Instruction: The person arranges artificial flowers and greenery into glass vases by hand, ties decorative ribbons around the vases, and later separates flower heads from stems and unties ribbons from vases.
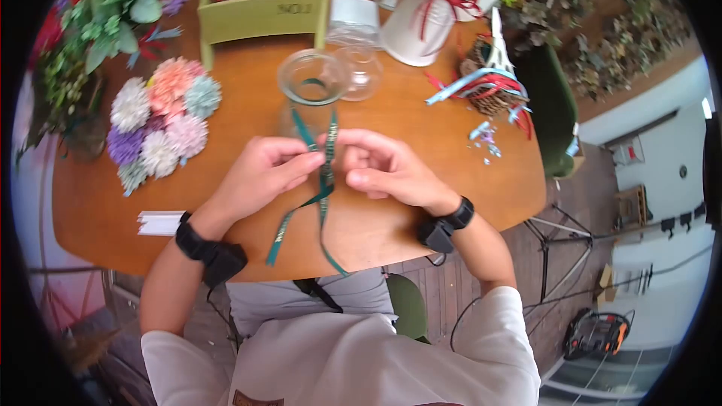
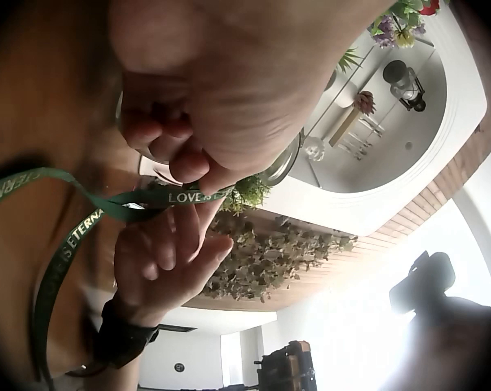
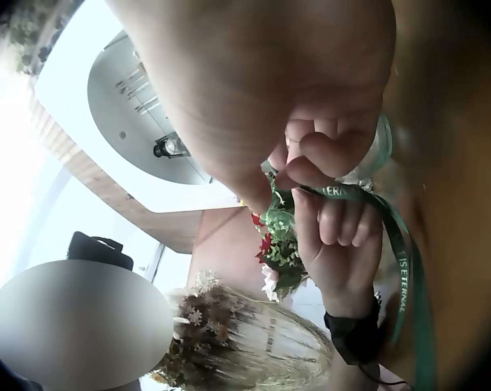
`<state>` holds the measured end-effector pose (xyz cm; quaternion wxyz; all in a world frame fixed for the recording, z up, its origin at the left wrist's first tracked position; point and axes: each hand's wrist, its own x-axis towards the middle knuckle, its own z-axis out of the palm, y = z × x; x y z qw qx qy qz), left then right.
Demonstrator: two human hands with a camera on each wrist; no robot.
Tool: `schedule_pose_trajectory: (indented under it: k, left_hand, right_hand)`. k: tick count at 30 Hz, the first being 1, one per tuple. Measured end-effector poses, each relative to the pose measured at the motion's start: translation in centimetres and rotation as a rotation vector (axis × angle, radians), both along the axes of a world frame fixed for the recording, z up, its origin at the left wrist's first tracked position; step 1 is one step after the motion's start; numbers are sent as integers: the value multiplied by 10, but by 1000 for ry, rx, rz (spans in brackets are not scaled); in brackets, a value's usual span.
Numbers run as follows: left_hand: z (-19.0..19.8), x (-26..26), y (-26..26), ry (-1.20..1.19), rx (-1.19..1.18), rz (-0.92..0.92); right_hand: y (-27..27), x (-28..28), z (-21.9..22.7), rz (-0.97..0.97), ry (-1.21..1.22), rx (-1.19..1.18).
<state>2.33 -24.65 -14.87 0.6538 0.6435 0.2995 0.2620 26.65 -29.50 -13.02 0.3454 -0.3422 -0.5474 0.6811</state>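
Note:
A narrow dark-green ribbon (image 1: 324, 194) printed with pale lettering hangs between my hands, its strands crossing and two tails dangling toward the table's front edge. My left hand (image 1: 265, 173) pinches it between thumb and index finger close to the crossing. My right hand (image 1: 392, 171) reaches in from the other side; its index finger lies straight against the ribbon, the thumb stands apart, and the other fingers are bent. Just beyond the hands is a clear glass vase (image 1: 283, 84) with a round rim, which the ribbon's upper strands overlap in the head view.
On the wooden table (image 1: 248, 98), artificial flower heads (image 1: 160, 120) lie at left, with white sticks (image 1: 159, 222) nearer me. A green wooden holder (image 1: 259, 25), a white vase (image 1: 410, 37) with a red bow and another glass piece (image 1: 363, 75) stand behind. Scissors (image 1: 497, 45) and ribbon scraps are at right.

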Motion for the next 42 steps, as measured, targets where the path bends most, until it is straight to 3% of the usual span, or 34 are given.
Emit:
schedule_pose_trajectory:
  k: [3, 8, 15, 17, 21, 23, 26, 31, 35, 39, 42]
  left_hand:
    - [0, 2, -2, -12, -51, 30]
    - [4, -1, -3, -38, -102, 72]
    - [-4, -11, 8, -354, -13, 314]
    - [-4, -12, 12, -523, 51, 459]
    - [7, -4, 15, -532, 51, 610]
    - [3, -6, 17, -506, 34, 592]
    - [-3, -12, 21, -462, -23, 551]
    - [-3, -15, 27, -527, -96, 481]
    - [-3, -21, 30, -580, -12, 518]
    - [-10, -17, 35, -648, 56, 513]
    - [-11, -15, 38, -680, 224, 668]
  right_hand:
    - [4, 6, -2, 83, 61, -16]
    - [3, 11, -1, 57, 145, -73]
    - [13, 26, -7, -163, 294, 5]
    - [17, 26, -8, -317, 350, 199]
    - [16, 23, 5, -398, 390, 191]
    - [20, 26, 2, -428, 369, 138]
    - [24, 33, 3, -462, 321, -133]
    - [38, 43, -8, -514, 253, -96]
    - [56, 45, 14, -499, 188, -70]
    - [77, 23, 70, -518, 178, 40]
    - [71, 3, 119, -435, 110, 233]
